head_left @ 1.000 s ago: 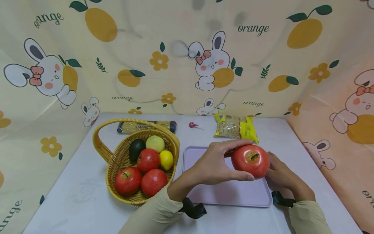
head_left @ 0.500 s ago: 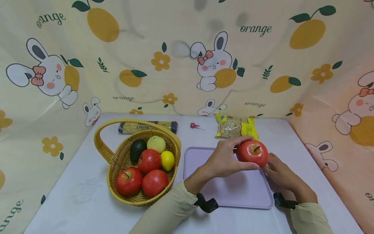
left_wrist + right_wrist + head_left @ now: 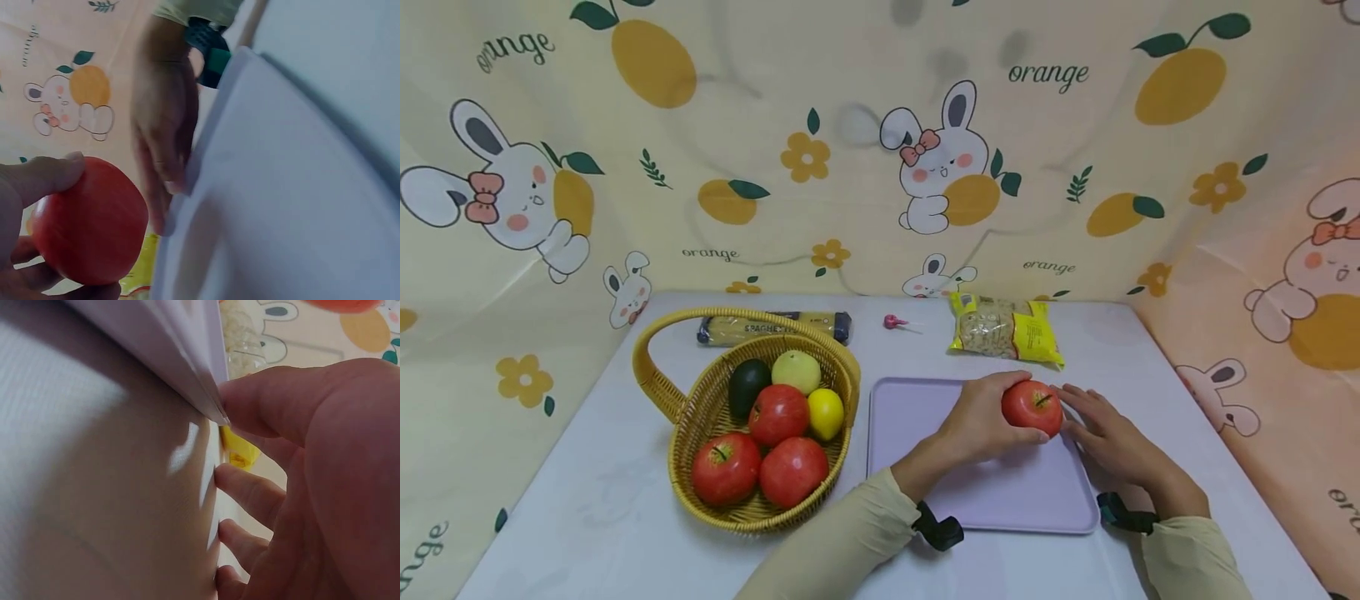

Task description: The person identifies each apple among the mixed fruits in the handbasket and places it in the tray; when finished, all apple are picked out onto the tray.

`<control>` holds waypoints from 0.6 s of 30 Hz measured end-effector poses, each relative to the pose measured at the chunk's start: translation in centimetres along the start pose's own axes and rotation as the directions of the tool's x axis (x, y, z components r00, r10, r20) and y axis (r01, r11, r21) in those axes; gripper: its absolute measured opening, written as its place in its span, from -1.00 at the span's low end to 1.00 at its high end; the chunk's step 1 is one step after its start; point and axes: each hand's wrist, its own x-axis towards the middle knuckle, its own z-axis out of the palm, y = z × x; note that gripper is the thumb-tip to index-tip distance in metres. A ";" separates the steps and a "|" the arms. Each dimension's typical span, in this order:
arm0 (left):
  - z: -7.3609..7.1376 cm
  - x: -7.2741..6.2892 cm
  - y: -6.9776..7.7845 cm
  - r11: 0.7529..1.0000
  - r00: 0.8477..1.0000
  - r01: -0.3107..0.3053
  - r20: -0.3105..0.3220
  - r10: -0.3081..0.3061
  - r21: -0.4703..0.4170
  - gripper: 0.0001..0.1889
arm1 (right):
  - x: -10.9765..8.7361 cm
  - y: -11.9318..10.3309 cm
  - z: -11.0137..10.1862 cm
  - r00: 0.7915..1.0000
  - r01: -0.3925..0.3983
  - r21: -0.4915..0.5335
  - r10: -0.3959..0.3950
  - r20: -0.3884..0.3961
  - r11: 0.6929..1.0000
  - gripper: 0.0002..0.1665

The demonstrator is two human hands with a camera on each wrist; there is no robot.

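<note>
My left hand (image 3: 977,423) grips a red apple (image 3: 1028,408) over the right part of the lilac tray (image 3: 1015,504). Thumb and fingers lie around the apple's sides in the left wrist view, and there the fruit (image 3: 94,222) is apart from the tray surface. At the tray's right edge rests my right hand (image 3: 1112,442), fingers pointing away and loosely bent. In the right wrist view its thumb (image 3: 269,400) touches the tray's rim (image 3: 187,369), while the other fingertips meet the white tabletop.
Left of the tray stands a wicker basket (image 3: 679,475) with a tall handle, holding several fruits. A spaghetti pack (image 3: 730,329), a pink lollipop (image 3: 892,322) and a yellow-ended bag (image 3: 1003,329) lie along the back. Printed cloth (image 3: 850,83) walls the table.
The left hand has lowered the apple toward the tray, shifting it slightly left. The right hand stays by the tray's right edge, its fingers now more in sight.
</note>
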 end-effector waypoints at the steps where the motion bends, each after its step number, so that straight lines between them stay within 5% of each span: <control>1: 0.2 0.0 -0.2 1.000 1.000 0.002 0.004 -0.002 0.008 -0.17 | 0.0 0.0 0.1 1.000 0.005 -0.003 -0.005 -0.002 1.000 -0.15; 9: 1.2 0.5 -1.4 0.996 0.999 0.038 0.017 -0.039 0.087 -0.16 | 0.0 -0.1 0.1 1.000 0.026 -0.012 -0.026 -0.009 1.000 -0.18; 18: 1.4 0.7 -2.4 0.996 0.997 0.079 0.022 -0.080 0.044 -0.16 | 0.1 -0.2 0.1 1.000 0.020 0.002 -0.020 -0.008 1.000 -0.19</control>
